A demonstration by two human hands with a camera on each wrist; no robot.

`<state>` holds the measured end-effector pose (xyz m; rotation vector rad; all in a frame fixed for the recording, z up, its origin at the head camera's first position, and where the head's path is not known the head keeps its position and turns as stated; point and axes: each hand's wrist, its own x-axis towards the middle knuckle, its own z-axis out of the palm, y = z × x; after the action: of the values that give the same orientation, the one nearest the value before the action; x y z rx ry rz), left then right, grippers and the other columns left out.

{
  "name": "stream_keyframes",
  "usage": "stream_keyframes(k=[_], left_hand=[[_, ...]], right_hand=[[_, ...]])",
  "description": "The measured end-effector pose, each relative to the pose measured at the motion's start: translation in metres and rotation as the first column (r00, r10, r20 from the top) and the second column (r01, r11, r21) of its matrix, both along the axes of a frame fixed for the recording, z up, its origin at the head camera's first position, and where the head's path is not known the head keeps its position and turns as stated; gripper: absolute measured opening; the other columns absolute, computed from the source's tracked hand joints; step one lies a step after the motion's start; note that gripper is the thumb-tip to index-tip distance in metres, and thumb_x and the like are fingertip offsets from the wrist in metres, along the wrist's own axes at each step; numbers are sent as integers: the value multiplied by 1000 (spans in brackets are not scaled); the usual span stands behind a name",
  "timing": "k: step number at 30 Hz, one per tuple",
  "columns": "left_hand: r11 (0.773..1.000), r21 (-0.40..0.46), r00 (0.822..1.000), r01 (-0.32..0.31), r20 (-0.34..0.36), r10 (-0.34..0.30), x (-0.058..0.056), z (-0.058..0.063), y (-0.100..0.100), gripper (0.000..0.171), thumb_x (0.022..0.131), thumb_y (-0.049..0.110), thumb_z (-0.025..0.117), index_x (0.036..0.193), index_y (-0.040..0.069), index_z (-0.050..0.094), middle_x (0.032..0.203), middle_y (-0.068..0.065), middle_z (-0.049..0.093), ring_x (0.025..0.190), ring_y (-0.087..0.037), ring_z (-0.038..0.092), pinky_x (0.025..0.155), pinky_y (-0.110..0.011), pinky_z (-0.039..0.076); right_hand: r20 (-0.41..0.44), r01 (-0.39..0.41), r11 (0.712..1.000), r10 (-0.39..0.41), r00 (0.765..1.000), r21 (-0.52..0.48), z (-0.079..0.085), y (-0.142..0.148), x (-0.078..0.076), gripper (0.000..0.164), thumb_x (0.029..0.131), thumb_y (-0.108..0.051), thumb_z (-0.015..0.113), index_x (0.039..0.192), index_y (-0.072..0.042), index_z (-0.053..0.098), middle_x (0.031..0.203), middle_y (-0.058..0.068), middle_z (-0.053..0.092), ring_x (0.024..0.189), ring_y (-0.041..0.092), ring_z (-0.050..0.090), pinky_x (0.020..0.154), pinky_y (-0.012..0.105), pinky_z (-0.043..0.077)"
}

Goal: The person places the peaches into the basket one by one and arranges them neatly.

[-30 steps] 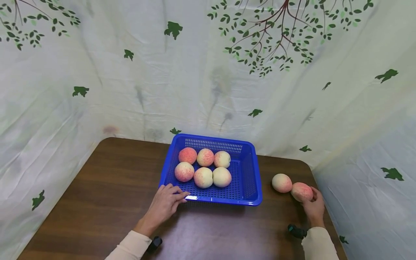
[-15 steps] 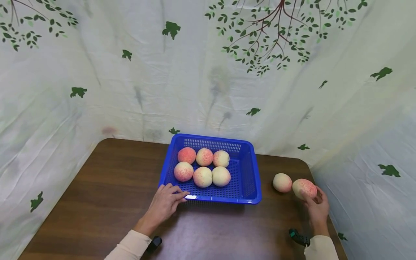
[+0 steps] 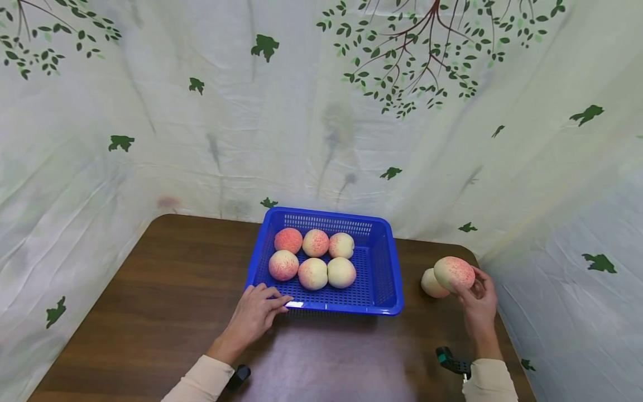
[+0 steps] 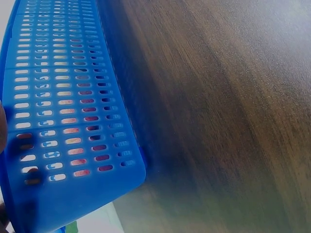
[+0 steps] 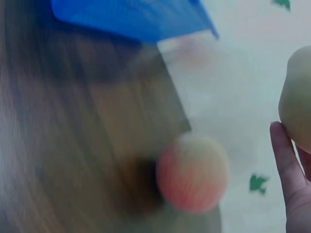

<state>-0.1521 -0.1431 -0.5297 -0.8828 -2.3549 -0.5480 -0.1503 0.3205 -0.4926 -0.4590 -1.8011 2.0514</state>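
Note:
My right hand (image 3: 479, 307) grips a pale peach (image 3: 454, 272) with a red-speckled side, raised off the table. In the head view it partly covers a second peach (image 3: 432, 285) resting on the table; the right wrist view shows that table peach (image 5: 192, 174) apart from the held one (image 5: 299, 99). My left hand (image 3: 255, 310) rests on the near left rim of a blue plastic basket (image 3: 387, 268), fingers over the edge. Inside the basket, several peaches (image 3: 313, 274) sit in two rows toward the left, ranging from pale cream to red. The left wrist view shows the basket's slotted side wall (image 4: 63, 111).
The basket stands on a dark brown wooden table (image 3: 166, 312), near its back edge. A pale cloth (image 3: 311, 111) printed with leaves and branches hangs behind and at both sides. Black devices (image 3: 452, 360) are worn at the wrists.
My right hand has lifted the peach from the table's right side and carried it up and left, over the other peach. My left hand stays on the basket rim.

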Motion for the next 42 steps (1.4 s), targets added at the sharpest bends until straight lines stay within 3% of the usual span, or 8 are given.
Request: stream_keyframes(k=[6, 11, 16, 20, 26, 31, 37, 42], left_hand=[[1000, -6, 1000, 1, -20, -1, -1, 1, 0, 23, 70, 20, 81, 93, 19, 79, 77, 9, 63, 67, -13, 46, 60, -28, 29], [1000, -10, 1000, -3, -13, 3, 0, 1, 0, 21, 73, 23, 76, 94, 19, 79, 78, 9, 63, 67, -14, 47, 61, -29, 30], [1000, -1, 1000, -2, -12, 2, 1, 1, 0, 22, 72, 21, 80, 94, 20, 79, 77, 9, 63, 67, -13, 47, 60, -28, 29], [1000, -4, 1000, -3, -13, 3, 0, 0, 0, 23, 71, 20, 81, 94, 20, 79, 77, 9, 63, 67, -13, 46, 61, -27, 29], [1000, -6, 1000, -1, -14, 1, 0, 0, 0, 23, 71, 21, 80, 94, 20, 79, 77, 9, 63, 68, -13, 47, 61, -28, 29], [1000, 0, 1000, 0, -11, 0, 0, 0, 0, 23, 72, 21, 80, 94, 20, 79, 78, 9, 63, 68, -13, 47, 61, -28, 29], [1000, 4, 1000, 4, -12, -4, 1, 1, 0, 22, 73, 21, 79, 94, 19, 79, 78, 9, 63, 68, -13, 48, 61, -28, 30], [1000, 0, 1000, 1, -7, -1, 1, 1, 0, 20, 74, 23, 77, 94, 19, 79, 78, 9, 63, 69, -13, 47, 61, -28, 30]], right_hand=[[14, -115, 992, 114, 993, 57, 16, -29, -4, 51, 90, -2, 66, 131, -21, 42, 121, 2, 46, 105, 10, 56, 79, 17, 51], [-46, -237, 966, 243, 969, 107, 20, -52, -10, 53, 88, 3, 65, 134, -13, 42, 120, 2, 49, 101, 7, 61, 79, 21, 53], [-80, -357, 907, 382, 921, 223, 15, -71, -15, 62, 87, 7, 65, 142, -1, 38, 123, -3, 53, 102, 5, 62, 83, 20, 51], [-35, -413, 864, 441, 897, 288, 10, -85, -19, 64, 85, 5, 68, 142, -1, 40, 125, -6, 54, 104, 6, 60, 85, 20, 50], [8, -455, 804, 490, 872, 383, 5, -106, -25, 65, 80, 2, 74, 138, -3, 46, 128, 9, 54, 105, 11, 56, 89, 25, 48], [44, -509, 757, 541, 840, 411, 2, -127, -31, 64, 78, 0, 77, 135, -4, 49, 127, 16, 54, 109, 20, 53, 97, 37, 43], [113, -606, 693, 618, 778, 390, 24, -160, -24, 62, 80, -3, 76, 135, 2, 47, 126, 21, 52, 112, 36, 53, 98, 54, 41], [155, -661, 644, 661, 734, 385, 33, -182, -23, 60, 80, -5, 76, 133, 0, 50, 125, 20, 53, 108, 34, 57, 92, 49, 46]])
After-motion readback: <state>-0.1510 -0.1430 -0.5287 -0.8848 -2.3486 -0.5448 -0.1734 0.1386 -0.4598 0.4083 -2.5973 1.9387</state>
